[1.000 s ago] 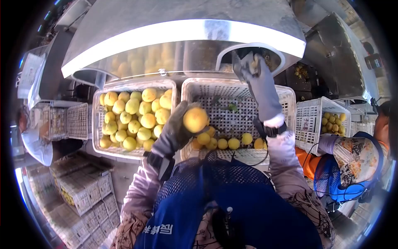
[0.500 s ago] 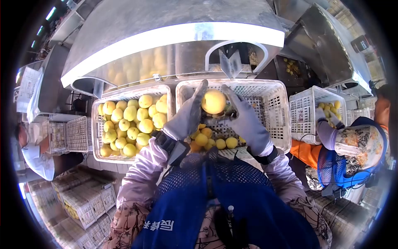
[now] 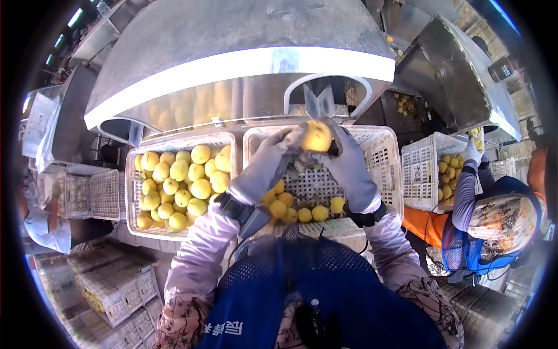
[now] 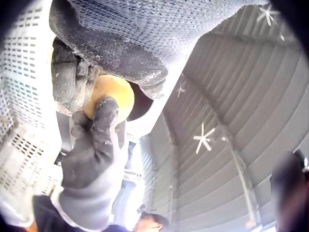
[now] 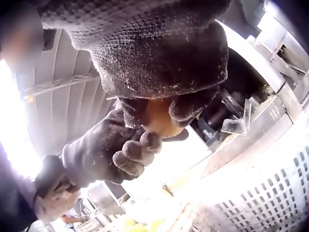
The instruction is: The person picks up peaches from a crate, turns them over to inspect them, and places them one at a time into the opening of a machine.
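A yellow peach (image 3: pixel 317 136) is held up between two grey-gloved hands over the right-hand white crate (image 3: pixel 385 152). My left hand (image 3: pixel 263 168) grips its left side with bent fingers. From the other side my right hand (image 3: pixel 352 170) holds it, its thumb lying across the peach (image 4: pixel 124 92) in the left wrist view. The right wrist view shows the peach (image 5: pixel 161 118) pinched between fingertips, with the left hand's curled fingers (image 5: pixel 137 152) against it. Several peaches (image 3: pixel 304 215) lie along the near side of that crate.
Beyond the hands, upright metal blades (image 3: pixel 318 103) stand at an arched opening in a steel machine (image 3: pixel 232 35). A second crate (image 3: pixel 165 234), full of peaches, sits to the left. Another person (image 3: pixel 494 215) works at a crate on the right.
My right hand has come back from the machine opening and joined the left at the peach. Both hands have since closed more around it and shifted slightly, turning the peach.
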Tool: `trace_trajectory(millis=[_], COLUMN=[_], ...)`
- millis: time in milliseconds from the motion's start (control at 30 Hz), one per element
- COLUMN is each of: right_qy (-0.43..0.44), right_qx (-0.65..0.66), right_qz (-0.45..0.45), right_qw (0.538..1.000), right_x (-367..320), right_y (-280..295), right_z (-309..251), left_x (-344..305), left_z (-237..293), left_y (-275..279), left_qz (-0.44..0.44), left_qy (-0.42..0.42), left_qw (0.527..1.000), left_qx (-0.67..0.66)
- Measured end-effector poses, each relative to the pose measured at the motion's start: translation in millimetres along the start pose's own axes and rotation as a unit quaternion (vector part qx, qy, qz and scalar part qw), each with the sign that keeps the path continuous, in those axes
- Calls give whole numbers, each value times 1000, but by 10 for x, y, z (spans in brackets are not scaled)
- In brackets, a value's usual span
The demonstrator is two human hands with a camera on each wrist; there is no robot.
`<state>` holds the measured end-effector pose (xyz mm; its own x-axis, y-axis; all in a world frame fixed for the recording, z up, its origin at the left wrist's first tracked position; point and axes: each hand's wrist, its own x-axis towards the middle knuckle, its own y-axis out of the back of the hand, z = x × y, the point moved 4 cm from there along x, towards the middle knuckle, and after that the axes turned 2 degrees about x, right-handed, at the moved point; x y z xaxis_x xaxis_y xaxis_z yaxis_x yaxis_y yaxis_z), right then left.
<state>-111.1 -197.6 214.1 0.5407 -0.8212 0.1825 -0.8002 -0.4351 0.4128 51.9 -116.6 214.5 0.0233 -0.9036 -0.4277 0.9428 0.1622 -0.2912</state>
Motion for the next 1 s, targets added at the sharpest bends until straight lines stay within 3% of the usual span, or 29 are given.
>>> trace_trajectory(millis=[33, 67, 100, 200, 367, 433, 467, 500, 533, 567, 600, 633, 667, 700, 733, 767, 833, 867, 900, 933, 967, 1000], right_qy=[-35, -28, -22, -1, -25, -115, -41, -50, -15, 13, -29, -79, -86, -171, -255, -331, -294, -300, -298, -305, -267, -225], right_qx=[46, 63, 60, -124, -126, -212, -229, -230, -207, -184, -119, -53, -60, 116, 41, -33, -144, -275, -396, -393, -384, -372], right_qz=[38, 66, 69, 120, 183, 152, 188, 182, 183, 182, 134, 86, 133, 55, -7, -69, -88, -174, -257, -259, -313, -367], right_qw=[998, 995, 996, 985, 975, 959, 954, 955, 961, 966, 983, 992, 986, 977, 966, 940, 941, 897, 830, 828, 827, 822], right_x=[111, 213, 322, 580, 841, 1096, 1205, 1259, 1279, 1252, 1215, 1108, 888, 548, 289, 55, -565, -732, -893, -1103, -1326, -1462], right_y=[39, 79, 71, -41, -154, -184, -227, -199, -108, -9, 121, 219, 265, 315, 370, 437, 510, 501, 490, 457, 345, 257], right_z=[49, 40, 128, 575, 560, 564, 634, 643, 534, 421, 336, 379, 593, 639, 787, 1030, 2337, 2567, 2784, 3173, 3655, 3912], left_x=[6, -22, -41, -99, -479, -500, -489, -500, -479, -326, -298, -168, -37, 96, 263, 458, 763, 832, 883, 911, 953, 995], left_z=[16, 6, -59, -597, -1360, -1649, -1788, -1903, -1873, -2172, -1867, -1906, -1755, -1810, -1853, -2010, -2467, -2486, -2440, -2405, -2401, -2403], left_y=[-19, 17, 52, 315, 617, 726, 770, 780, 708, 814, 618, 578, 498, 461, 476, 547, 745, 683, 611, 558, 532, 513], left_qz=[-8, 42, 38, 72, 132, 145, 137, 128, 88, 80, 58, 46, 51, 104, 158, 151, 151, 143, 140, 136, 131, 103], left_qy=[-25, 6, 0, 32, 131, 150, 118, 89, -36, -4, -185, -216, -37, 25, 76, 83, 185, 189, 208, 228, 232, 232], left_qw=[995, 997, 997, 993, 976, 970, 981, 988, 988, 984, 822, 807, 915, 913, 903, 904, 760, 760, 730, 699, 697, 660], left_qx=[-91, -63, -62, -92, -116, -128, -70, -11, 118, 160, 535, 548, 400, 395, 393, 391, 604, 605, 635, 664, 665, 707])
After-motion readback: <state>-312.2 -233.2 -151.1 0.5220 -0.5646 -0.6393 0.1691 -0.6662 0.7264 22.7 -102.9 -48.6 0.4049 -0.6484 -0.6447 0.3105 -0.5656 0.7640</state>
